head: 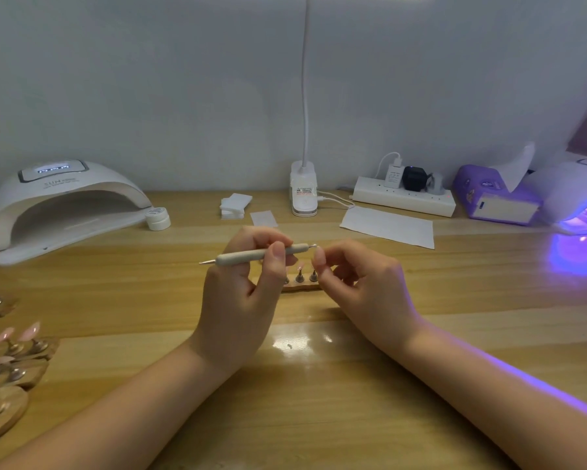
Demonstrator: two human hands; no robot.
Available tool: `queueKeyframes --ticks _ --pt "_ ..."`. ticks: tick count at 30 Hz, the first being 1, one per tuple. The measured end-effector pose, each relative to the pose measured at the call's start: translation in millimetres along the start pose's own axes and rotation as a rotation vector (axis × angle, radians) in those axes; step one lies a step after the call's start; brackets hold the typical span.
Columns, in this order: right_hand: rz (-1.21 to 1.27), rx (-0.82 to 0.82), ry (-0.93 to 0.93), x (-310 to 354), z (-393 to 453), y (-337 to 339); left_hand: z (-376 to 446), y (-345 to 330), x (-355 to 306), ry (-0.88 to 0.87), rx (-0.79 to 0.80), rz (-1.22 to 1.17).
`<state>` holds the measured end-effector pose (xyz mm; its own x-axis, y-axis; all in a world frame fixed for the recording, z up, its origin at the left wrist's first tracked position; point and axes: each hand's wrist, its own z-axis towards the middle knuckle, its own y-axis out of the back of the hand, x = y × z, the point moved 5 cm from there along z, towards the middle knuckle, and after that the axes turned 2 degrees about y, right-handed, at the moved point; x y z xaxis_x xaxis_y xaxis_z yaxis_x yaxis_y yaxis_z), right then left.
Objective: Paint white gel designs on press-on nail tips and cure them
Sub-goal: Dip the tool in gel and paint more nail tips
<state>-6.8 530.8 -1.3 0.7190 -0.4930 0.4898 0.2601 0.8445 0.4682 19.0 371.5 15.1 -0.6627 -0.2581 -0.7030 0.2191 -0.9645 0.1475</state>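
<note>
Mid-frame: left hand [241, 296] pinching dotting pen [258, 255]; right hand [360, 283] curled, contents unclear. Nail stand [300, 283] half hidden behind hands. Holders [10, 354] cut off lower left.

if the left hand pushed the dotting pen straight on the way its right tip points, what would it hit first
Most likely the right hand: the dotting pen, pinched in the left hand, ends just short of a pale nail tip that the right fingers seem to hold. Depth is unclear, so it might pass just behind.
</note>
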Motion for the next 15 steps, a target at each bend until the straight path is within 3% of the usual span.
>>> queueKeyframes --ticks 15 --pt "0.037 -0.001 0.0 -5.3 -2.5 -1.8 -3.8 -1.4 2.0 -0.112 -0.003 0.061"
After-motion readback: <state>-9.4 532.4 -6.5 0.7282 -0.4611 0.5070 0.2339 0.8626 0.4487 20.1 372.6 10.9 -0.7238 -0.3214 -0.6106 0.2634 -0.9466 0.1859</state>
